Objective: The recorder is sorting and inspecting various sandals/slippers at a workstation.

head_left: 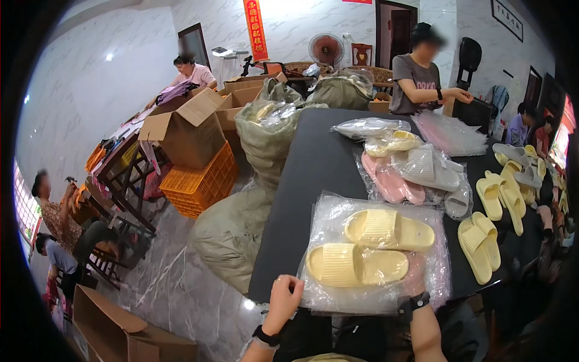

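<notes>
Bagged slippers are lying farther up the black desk (313,163): a pink pair (392,181), a grey pair (429,170) and a pale yellow pair (392,142), each in clear plastic. Loose yellow slippers (479,248) are sitting along the desk's right edge, near more grey ones (517,158). A stack of empty clear bags (449,134) is resting by a person in a grey shirt (416,75) who is standing at the far end. Big olive sacks (265,136) are leaning against the desk's left side, beside an orange crate (199,184) carrying an open cardboard box (187,130). Other people are working at the left wall.
</notes>
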### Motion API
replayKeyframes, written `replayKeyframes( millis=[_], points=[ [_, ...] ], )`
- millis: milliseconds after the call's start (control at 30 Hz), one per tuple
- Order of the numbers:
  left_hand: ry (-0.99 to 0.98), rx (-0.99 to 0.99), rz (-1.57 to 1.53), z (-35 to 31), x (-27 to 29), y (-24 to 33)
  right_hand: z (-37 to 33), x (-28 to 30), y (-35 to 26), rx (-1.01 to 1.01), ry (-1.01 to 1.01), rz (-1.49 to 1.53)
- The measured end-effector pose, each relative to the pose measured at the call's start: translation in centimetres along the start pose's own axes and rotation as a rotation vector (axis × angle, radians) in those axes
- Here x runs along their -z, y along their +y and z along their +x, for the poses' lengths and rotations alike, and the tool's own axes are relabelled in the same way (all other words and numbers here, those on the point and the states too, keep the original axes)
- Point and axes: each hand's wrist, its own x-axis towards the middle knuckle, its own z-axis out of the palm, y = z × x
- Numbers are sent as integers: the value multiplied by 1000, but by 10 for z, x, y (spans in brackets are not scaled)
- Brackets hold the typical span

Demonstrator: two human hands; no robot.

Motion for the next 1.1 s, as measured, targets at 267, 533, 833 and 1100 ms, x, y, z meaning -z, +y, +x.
replayKeyframes(
  millis=[267, 533, 833, 1100],
  points=[
    [6, 227, -516, -7, 0, 33, -16, -43, -45, 33, 85, -145],
    [163, 7, 85, -13, -26, 14, -22, -44, -50, -113, 36, 188],
    [68, -34, 307, -17, -18, 29, -22, -41, -46, -49, 24, -42],
    [113, -109, 359, -17, -29, 14, -22, -45, -53, -21, 24, -120]
  ],
)
